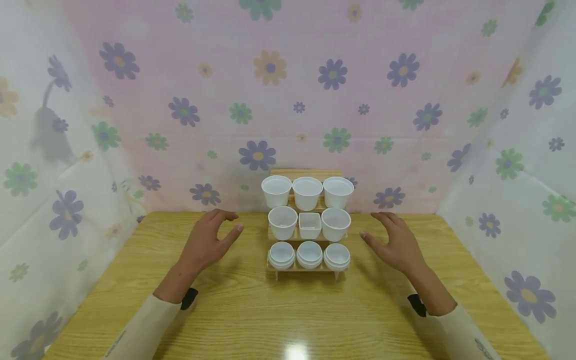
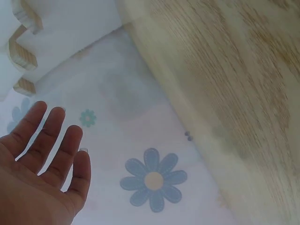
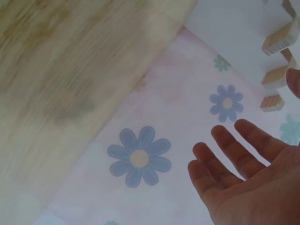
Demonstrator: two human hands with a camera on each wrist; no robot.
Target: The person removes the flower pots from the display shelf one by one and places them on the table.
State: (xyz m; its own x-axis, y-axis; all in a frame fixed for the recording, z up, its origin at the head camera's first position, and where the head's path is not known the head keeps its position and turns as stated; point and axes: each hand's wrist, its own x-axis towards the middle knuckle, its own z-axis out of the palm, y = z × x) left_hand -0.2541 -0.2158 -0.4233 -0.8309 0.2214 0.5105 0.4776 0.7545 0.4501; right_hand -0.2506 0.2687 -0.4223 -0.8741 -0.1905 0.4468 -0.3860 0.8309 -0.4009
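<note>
A stepped wooden stand (image 1: 306, 174) is at the back middle of the table, bearing white containers in three rows. Tall round cups (image 1: 276, 192) fill the top step. On the middle step, a small square cup (image 1: 309, 226) sits between two round cups (image 1: 282, 224). Low, ringed round pots (image 1: 282, 257) line the bottom step. To the left of the stand, apart from it, my left hand (image 1: 208, 245) is held with relaxed, parted fingers and nothing in it. My right hand (image 1: 396, 246) mirrors it on the right side, likewise holding nothing. Both wrist views show loosely extended fingers.
The wood-grain table (image 1: 297, 310) runs back to a pink flowered cloth wall (image 1: 297, 120). Flowered white cloth closes off the left side (image 1: 40, 150) and the right side (image 1: 517, 200). Ends of the stand's wooden steps (image 3: 276, 77) show in the right wrist view.
</note>
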